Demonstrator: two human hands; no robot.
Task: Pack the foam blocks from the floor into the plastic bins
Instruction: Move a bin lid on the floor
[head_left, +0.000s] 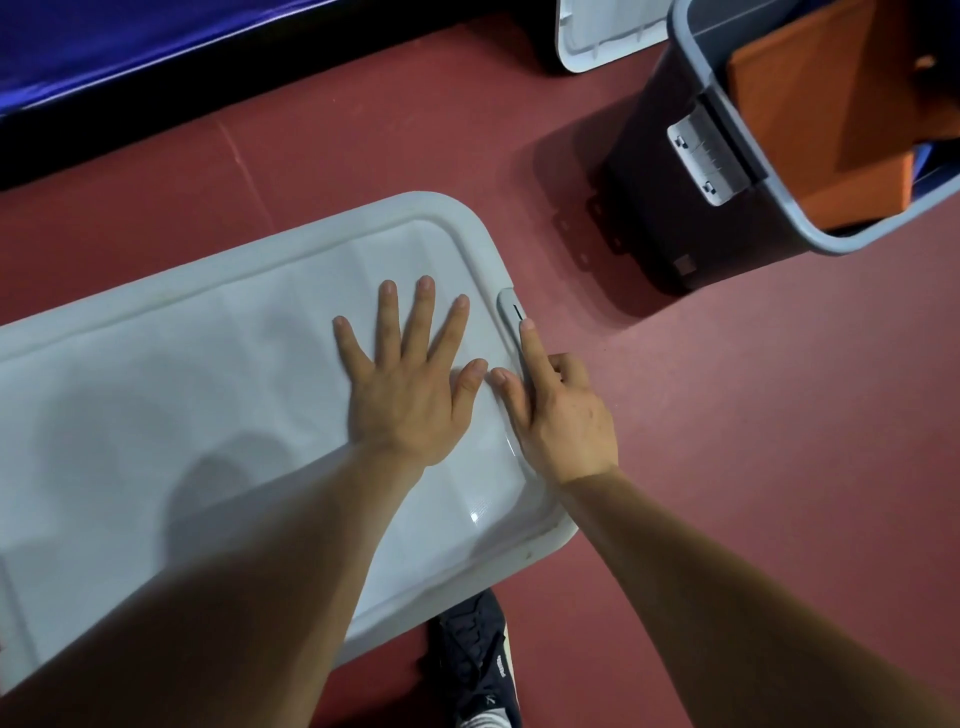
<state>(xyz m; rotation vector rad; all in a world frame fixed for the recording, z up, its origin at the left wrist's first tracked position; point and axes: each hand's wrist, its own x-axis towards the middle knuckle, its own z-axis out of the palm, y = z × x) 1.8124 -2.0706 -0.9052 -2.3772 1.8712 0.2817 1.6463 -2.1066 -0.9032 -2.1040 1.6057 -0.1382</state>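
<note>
The fingers of the left hand lay straight and spread, palm flat on the pale lid, grasping nothing; to my eye that was plain weight, put near the lid's end to keep it seated while the other hand worked. The right hand had its forefinger stretched along the grey latch at the lid's short edge; its thumb rested on the lid just beside the left thumb, and its remaining fingers were curled down over the rim, so it held the latch rather than merely touching it; I judged it was pressing the latch home.

The box under that lid was hidden, so what it held I could not tell. Well apart to the right stood an open bin with orange foam blocks packed inside, reaching about to its rim; its own clasp hung on the outer wall, unfastened, so that one looked filled but not yet closed. No blocks showed on the dark red floor within view.

A second lid lay beyond the open bin, beside the blue mat, probably waiting for it; the person's dark shoe stood just at the near edge of the pressed lid.
</note>
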